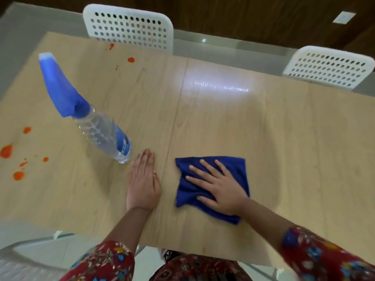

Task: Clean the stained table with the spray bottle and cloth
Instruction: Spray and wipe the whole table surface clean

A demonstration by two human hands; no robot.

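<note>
Tabletop [223, 126] of pale wood-grain laminate fills most of the view, seen from above by the person standing at its near edge. At the far left of the surface lies a cluster of orange stains [6, 151], one large blot with smaller drops beside it. More orange spots [131, 60] sit well apart from these, near the far edge. Right of the near cluster stands a spray bottle [97, 128], upright on the table, with a clear ribbed plastic body, a blue label near its base and a blue trigger head tipped with a white nozzle. Just beside the bottle's base, the left hand [143, 183] rests flat on the bare wood, fingers straight and close together, holding nothing. A thin seam [176, 118] runs across the table from near edge to far edge, just right of that hand. Right of the seam lies a dark blue cloth [235, 167], folded roughly square, and the right hand [219, 185] presses on it with fingers spread wide and flat. Beyond the cloth a soft white glare [219, 86] shines on the wood. Both forearms wear red floral sleeves [324, 256]. Two white perforated chairs [129, 27] stand at the far side, one left of centre, the other [328, 66] at the far right. Grey floor [16, 47] shows around the table, and behind it runs a dark wooden wall [243, 11] with a small white wall plate [344, 17] at the upper right.
</note>
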